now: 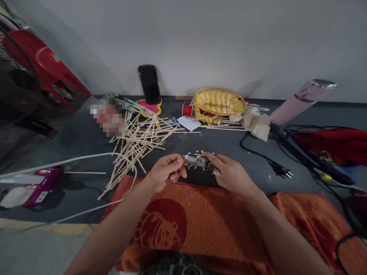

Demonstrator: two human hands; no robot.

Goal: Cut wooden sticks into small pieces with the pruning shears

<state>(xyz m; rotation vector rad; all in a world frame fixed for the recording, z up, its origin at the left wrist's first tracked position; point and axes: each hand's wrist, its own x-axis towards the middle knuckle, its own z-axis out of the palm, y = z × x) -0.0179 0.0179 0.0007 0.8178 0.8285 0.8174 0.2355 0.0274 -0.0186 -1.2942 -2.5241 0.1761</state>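
The right hand (pixel 233 173) wraps its fingers around the grip of a pair of metal cutters (pixel 200 160), whose dull grey, curved blades point toward the left hand (pixel 166 172). There the thumb and forefinger come together at the blade tip, the other fingers loosely curled; whether a bit of wood sits in that pinch I cannot tell. Around the blades lie short pale wooden pieces (pixel 197 167), small and blunt-ended, scattered on the smooth dark tabletop (pixel 229 145). Beyond the left hand spreads a heap of thin wooden sticks (pixel 140 137), straight, pale and crossing one another at all angles. At the near edge, under the forearms, lies an orange towel (pixel 215 214) with a fuzzy pile (a dark red round patch carries a cartoonish outline). Toward the wall stands a shallow, oval basket (pixel 220 103) of glossy yellow weave, with a red spool of thread (pixel 187 110) beside it, crumpled brown paper (pixel 256 124) to its right, and a smooth pink cylindrical bottle (pixel 304 99) with a shiny cap farther right.
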